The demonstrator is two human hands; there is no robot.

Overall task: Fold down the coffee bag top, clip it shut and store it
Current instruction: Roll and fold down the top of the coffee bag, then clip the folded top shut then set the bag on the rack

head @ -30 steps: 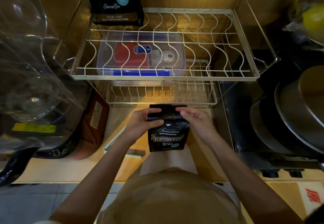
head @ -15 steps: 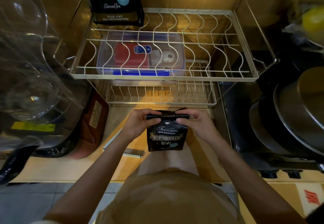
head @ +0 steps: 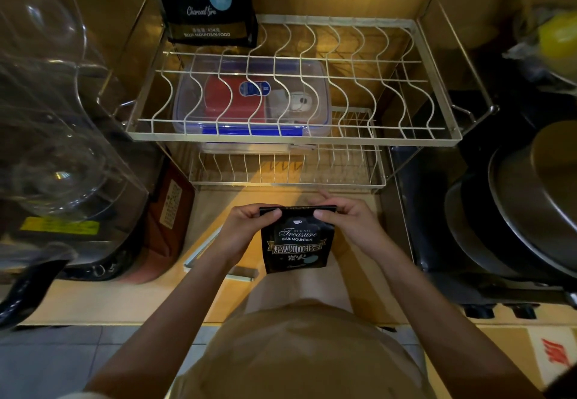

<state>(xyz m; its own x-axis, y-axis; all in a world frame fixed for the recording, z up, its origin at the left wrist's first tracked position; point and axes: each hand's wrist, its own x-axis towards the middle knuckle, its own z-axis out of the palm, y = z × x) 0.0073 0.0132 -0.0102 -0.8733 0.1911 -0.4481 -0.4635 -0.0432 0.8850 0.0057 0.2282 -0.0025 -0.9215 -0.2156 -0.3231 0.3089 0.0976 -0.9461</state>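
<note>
A small black coffee bag (head: 296, 244) with white and gold lettering stands upright on the wooden counter in front of the wire rack. Its top is folded over into a flat band. My left hand (head: 246, 230) pinches the left end of that fold, thumb on the front. My right hand (head: 346, 222) pinches the right end the same way. A pale green bar-shaped clip (head: 201, 250) lies on the counter just left of the bag, partly hidden under my left forearm.
A two-tier wire dish rack (head: 293, 141) stands behind the bag, with a clear plastic box (head: 249, 102) under its top shelf. A larger black coffee bag (head: 204, 2) sits at the rack's back left. A glass appliance (head: 56, 136) fills the left; pans (head: 515, 211) the right.
The bag's top has been folded further down and flattened into a tight band. Both hands shifted up to pinch the ends of the fold.
</note>
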